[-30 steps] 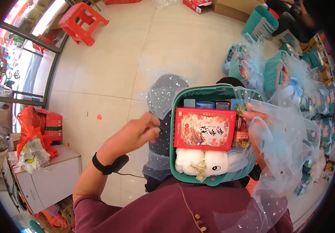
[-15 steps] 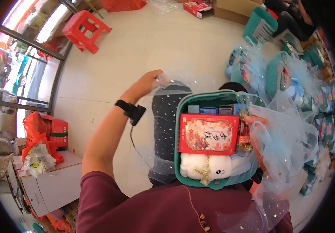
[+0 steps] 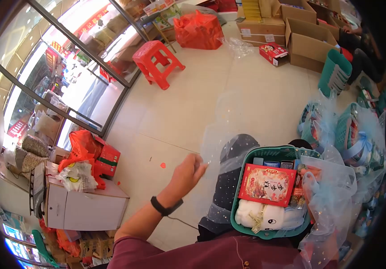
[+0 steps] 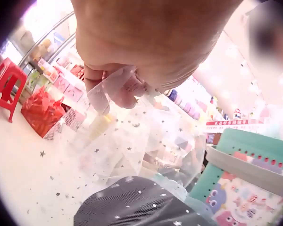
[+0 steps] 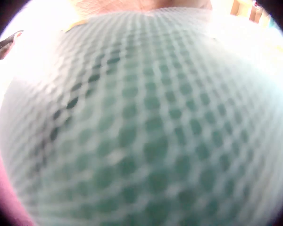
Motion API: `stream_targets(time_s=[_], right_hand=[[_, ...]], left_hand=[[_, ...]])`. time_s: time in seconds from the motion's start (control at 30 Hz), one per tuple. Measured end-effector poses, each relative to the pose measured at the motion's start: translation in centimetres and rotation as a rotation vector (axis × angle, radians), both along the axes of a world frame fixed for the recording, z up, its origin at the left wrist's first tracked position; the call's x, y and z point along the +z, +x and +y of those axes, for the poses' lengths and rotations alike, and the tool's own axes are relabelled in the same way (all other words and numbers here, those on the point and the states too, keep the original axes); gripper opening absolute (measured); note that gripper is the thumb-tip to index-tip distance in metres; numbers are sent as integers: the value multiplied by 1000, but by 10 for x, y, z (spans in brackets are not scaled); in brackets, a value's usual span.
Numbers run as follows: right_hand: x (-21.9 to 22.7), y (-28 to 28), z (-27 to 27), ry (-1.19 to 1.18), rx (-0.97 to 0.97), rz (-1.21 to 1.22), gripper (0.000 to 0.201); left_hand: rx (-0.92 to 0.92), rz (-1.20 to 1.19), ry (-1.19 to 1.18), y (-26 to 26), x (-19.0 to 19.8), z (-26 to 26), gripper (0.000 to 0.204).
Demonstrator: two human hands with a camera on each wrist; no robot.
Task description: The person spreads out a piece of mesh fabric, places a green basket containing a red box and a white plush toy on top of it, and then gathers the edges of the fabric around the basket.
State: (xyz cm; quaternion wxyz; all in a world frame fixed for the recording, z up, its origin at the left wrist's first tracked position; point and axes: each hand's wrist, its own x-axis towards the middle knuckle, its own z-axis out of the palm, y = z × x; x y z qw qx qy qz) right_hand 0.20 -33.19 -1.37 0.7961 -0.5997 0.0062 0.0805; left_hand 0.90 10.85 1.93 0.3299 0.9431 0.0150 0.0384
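A teal basket sits on the person's lap, packed with a red gift box, a white plush toy with a gold ribbon, and small boxes along the far side. Sheer star-dotted tulle bunches over its right side and spreads across the dark-clad leg at left. The left hand, left of the basket, pinches an edge of the tulle, seen between fingers and thumb in the left wrist view. At the basket's right rim is the right hand, mostly covered by tulle; its grip cannot be told.
More tulle-wrapped baskets stand at the right. A red stool, a red bag and cardboard boxes are farther off. A white cabinet stands at left beside glass doors. Another person's legs show at upper right.
The left hand first reached forward to the tulle edge, then drew back toward the body with it. The head view has turned, shifting the basket right and lower. The right hand stays at the basket's side.
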Motion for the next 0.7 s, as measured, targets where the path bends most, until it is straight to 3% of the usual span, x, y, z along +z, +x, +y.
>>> stream_targets(time_s=[0.07,0.17,0.27,0.33,0.4,0.47,0.57,0.67,0.7], right_hand=[[1,-1,-3,0,11,-14,62],[7,0,-3,2,28,-41,61],[8,3,3,-1,56,-65,61],[5,11,10,2,73,-85,60],[2,22,19,-17,91,-103,60],[4,26,20,-19,107,-112,59],[7,27,20,-34,117,-113,59],[7,24,18,-42,119,-114,58],[7,24,17,-43,119,-113,58]], left_hand=[[-207,267,-27,-32,-7,3,27],[-538,932,87,-36,-5,19,28],[-101,342,23,-1,28,15,30],[35,11,42,28,33,2,36],[-228,-289,102,59,18,-8,53],[-385,-288,43,90,-17,-18,74],[-366,29,-96,119,-60,-25,84],[-281,226,-229,125,-73,-28,78],[-301,278,-152,126,-69,-29,71]])
